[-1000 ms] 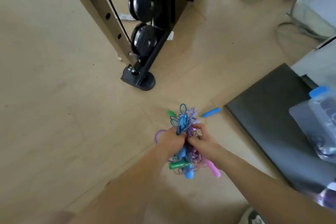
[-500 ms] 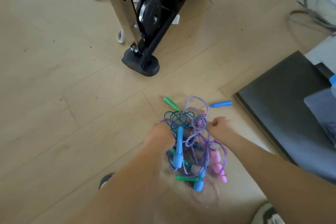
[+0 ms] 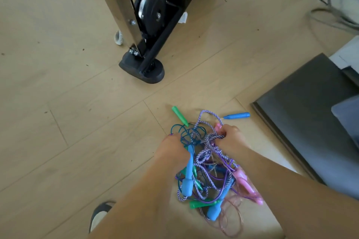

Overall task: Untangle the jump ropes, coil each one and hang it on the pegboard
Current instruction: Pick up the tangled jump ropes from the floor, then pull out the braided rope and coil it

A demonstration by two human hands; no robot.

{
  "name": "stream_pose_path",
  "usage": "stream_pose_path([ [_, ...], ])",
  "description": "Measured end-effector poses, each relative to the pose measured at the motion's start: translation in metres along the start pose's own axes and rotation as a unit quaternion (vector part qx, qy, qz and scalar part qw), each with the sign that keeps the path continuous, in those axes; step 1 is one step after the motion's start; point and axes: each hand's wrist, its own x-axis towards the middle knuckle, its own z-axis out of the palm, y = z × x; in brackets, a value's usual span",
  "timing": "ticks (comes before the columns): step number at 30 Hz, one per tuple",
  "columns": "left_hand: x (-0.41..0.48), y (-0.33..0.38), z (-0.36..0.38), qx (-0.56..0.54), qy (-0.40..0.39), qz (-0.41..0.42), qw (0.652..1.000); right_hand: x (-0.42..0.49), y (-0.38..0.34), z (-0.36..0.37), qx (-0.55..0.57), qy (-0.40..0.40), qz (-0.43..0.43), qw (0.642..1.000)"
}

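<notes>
A tangled bundle of jump ropes [image 3: 209, 169] hangs between both my hands above the wooden floor. It mixes a purple-and-white braided rope, thin blue and purple cords and a clear pinkish cord, with blue, green and pink handles dangling below. My left hand [image 3: 173, 148] grips the blue cord loops on the left of the tangle. My right hand [image 3: 230, 139] is closed on the braided rope and a pink handle at the top right. A green handle [image 3: 179, 115] and a blue handle [image 3: 237, 116] lie on the floor just beyond the bundle. No pegboard is in view.
A black-and-steel gym machine with its foot [image 3: 142, 69] and pulley wheel [image 3: 150, 8] stands ahead on the floor. A dark grey mat [image 3: 303, 106] lies to the right. My shoe [image 3: 100, 214] shows at the bottom left. Cables [image 3: 330, 19] trail at the far right.
My hands have drawn apart, and the bundle has spread from a tight clump into a loose hanging tangle. The view has tilted further down.
</notes>
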Motion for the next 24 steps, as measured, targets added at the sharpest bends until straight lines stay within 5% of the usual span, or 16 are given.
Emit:
stream_pose_path([
  [6, -0.015, 0.019, -0.017, -0.009, 0.026, 0.028, 0.999, -0.022, -0.03, -0.037, 0.051, 0.076, -0.062, 0.994],
  [12, -0.062, 0.067, -0.051, -0.121, 0.05, 0.178, 0.975, -0.091, -0.104, -0.129, 0.096, 0.006, -0.133, 0.986],
  [18, -0.129, 0.105, -0.1, -0.181, 0.071, 0.286, 0.938, -0.187, -0.152, -0.206, 0.145, 0.062, -0.2, 0.967],
  [22, -0.196, 0.129, -0.149, -0.179, 0.085, 0.357, 0.913, -0.264, -0.175, -0.254, 0.24, 0.058, -0.281, 0.927],
  [24, -0.237, 0.144, -0.172, -0.192, 0.127, 0.429, 0.873, -0.301, -0.181, -0.278, 0.316, 0.076, -0.332, 0.886],
])
